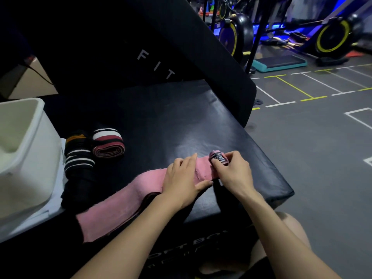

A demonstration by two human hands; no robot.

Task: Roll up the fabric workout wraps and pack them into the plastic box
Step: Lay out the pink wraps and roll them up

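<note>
From the head view, we see our right hand [231, 171] with fingers curled, pinching the small rolled end [218, 157] of the pink wrap [120, 204] between thumb and fingertips. Our left hand [184, 183] lies flat and nearly straight-fingered on the strip just beside that roll, pressing it to the black padded bench [181, 117], thumb spread toward the near edge. Both forearms reach in from the lower frame, angled up and toward each other. The unrolled length of the pink wrap trails left and toward us across the bench. Farther left, a maroon-and-white rolled wrap [108, 144] sits beside a black striped wrap [79, 158], which lies next to the white plastic box [30, 158] at the bench's left end.
</note>
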